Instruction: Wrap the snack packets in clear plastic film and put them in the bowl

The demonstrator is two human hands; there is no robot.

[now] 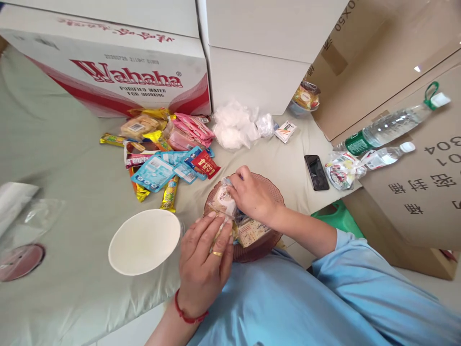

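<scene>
My right hand [254,196] is closed on a clear-wrapped snack packet [224,199], holding it over a reddish-brown ribbed glass bowl [274,190]. My left hand [203,262], with a gold ring and a red wrist cord, pinches the lower end of the same packet with its fingertips. Other wrapped snacks [249,231] lie inside the bowl. A white paper bowl [144,241] stands just left of my left hand.
A heap of coloured snack packets [165,154] lies behind on the pale green cloth. Wahaha carton [108,67] and a white box [259,72] stand at the back. A black phone [316,172], crumpled plastic [236,126], water bottles [389,126] and brown cartons [418,192] are on the right.
</scene>
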